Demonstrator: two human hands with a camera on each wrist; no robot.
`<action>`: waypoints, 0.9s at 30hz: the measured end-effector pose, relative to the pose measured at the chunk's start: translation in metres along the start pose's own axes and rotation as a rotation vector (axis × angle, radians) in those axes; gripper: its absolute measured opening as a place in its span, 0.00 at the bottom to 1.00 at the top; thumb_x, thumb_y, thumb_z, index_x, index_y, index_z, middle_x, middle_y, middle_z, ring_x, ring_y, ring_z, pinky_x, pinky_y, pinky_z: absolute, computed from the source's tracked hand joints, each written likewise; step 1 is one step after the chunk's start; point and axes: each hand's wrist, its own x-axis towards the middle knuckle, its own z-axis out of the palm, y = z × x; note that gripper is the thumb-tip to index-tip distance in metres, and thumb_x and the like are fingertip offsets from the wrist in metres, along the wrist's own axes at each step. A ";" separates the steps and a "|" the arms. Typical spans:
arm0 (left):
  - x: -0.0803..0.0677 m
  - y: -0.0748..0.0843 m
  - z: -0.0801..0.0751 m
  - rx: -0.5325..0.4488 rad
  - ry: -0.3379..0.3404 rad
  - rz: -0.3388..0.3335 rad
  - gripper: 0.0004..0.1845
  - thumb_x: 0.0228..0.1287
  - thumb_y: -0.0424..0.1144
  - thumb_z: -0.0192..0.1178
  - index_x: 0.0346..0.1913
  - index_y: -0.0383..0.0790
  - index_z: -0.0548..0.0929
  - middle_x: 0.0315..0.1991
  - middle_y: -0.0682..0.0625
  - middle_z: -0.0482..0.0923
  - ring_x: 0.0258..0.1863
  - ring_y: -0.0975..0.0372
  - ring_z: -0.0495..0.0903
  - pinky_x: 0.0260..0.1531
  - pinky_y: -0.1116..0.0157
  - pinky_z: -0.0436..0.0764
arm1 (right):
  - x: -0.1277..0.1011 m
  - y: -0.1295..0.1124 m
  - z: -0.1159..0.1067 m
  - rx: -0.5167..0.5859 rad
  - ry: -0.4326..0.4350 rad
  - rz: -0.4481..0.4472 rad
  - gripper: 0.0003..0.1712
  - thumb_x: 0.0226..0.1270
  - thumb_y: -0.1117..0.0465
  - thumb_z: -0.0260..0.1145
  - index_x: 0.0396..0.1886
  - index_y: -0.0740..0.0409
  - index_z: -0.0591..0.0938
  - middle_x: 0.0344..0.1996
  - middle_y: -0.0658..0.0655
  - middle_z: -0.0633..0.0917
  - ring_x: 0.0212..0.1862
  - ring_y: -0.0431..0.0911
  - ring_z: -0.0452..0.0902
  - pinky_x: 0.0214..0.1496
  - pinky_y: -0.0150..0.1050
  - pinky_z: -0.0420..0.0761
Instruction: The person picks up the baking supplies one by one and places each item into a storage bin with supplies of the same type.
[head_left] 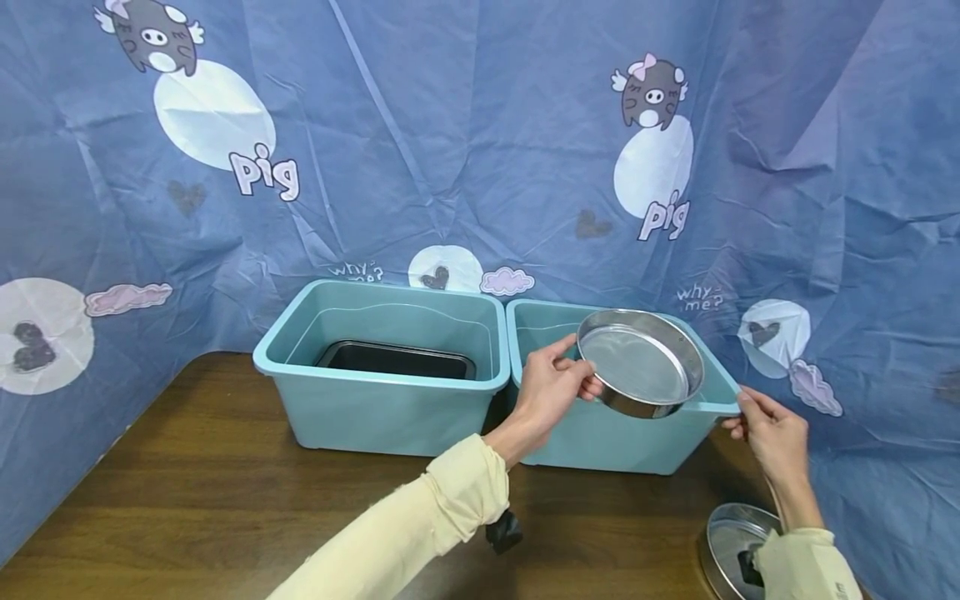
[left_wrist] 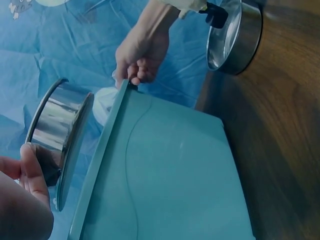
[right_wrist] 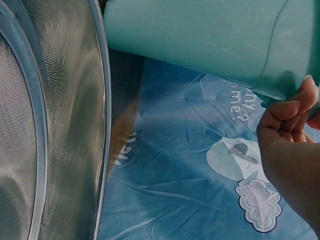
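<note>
left hand [head_left: 551,387] grips the sieve [head_left: 640,363] by its rim at the 9 o'clock side, thumb on top and fingers curled under, holding it tilted over the right bin [head_left: 600,437]. the sieve's mesh faces up and toward the camera, its far edge higher than the near one. in the left wrist view the sieve [left_wrist: 57,137] sits edge-on, just above the bin's lip, with the thumb [left_wrist: 31,172] pressed against its steel wall.

right hand [head_left: 776,433] is at the sieve's 4 o'clock, apart from it, fingers curled and pinching the right bin's rim at the far right corner. the right wrist view shows those fingers [right_wrist: 285,117] closed on the teal edge [right_wrist: 270,87].

left bin [head_left: 382,400] stands touching the right one, at the sieve's 9 o'clock, with a dark tray [head_left: 396,360] lying on its bottom.

second sieve [head_left: 731,546] rests on the brown surface [head_left: 225,492] at 6 o'clock from the right hand, just beside that wrist; it fills the left of the right wrist view too [right_wrist: 50,125]. blue cloth [head_left: 450,125] with pig cartoons hangs behind everything.
</note>
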 end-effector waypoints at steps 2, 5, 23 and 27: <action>0.001 -0.001 0.000 0.000 0.010 -0.003 0.32 0.70 0.26 0.58 0.76 0.32 0.67 0.25 0.47 0.85 0.22 0.66 0.82 0.36 0.64 0.87 | 0.006 0.012 -0.006 0.020 -0.013 -0.017 0.16 0.74 0.63 0.68 0.54 0.70 0.86 0.18 0.53 0.86 0.17 0.39 0.81 0.19 0.28 0.79; 0.003 -0.002 0.000 -0.004 0.027 -0.006 0.32 0.70 0.26 0.58 0.76 0.32 0.67 0.25 0.47 0.85 0.22 0.66 0.82 0.36 0.66 0.87 | 0.019 0.033 -0.018 0.029 -0.049 -0.050 0.14 0.74 0.62 0.69 0.53 0.66 0.88 0.19 0.55 0.87 0.18 0.41 0.83 0.19 0.29 0.80; 0.016 -0.007 0.004 -0.036 0.111 -0.002 0.33 0.69 0.23 0.57 0.77 0.30 0.64 0.26 0.46 0.86 0.21 0.68 0.82 0.32 0.70 0.85 | 0.060 0.103 -0.050 -0.002 -0.034 -0.041 0.19 0.73 0.55 0.71 0.58 0.60 0.87 0.22 0.58 0.88 0.19 0.41 0.83 0.19 0.29 0.81; 0.019 -0.008 0.003 -0.041 0.128 0.000 0.33 0.69 0.23 0.57 0.77 0.29 0.64 0.26 0.44 0.86 0.21 0.68 0.81 0.32 0.70 0.85 | 0.049 0.085 -0.040 -0.066 -0.004 -0.032 0.21 0.73 0.53 0.71 0.57 0.62 0.86 0.21 0.57 0.87 0.19 0.41 0.83 0.20 0.30 0.81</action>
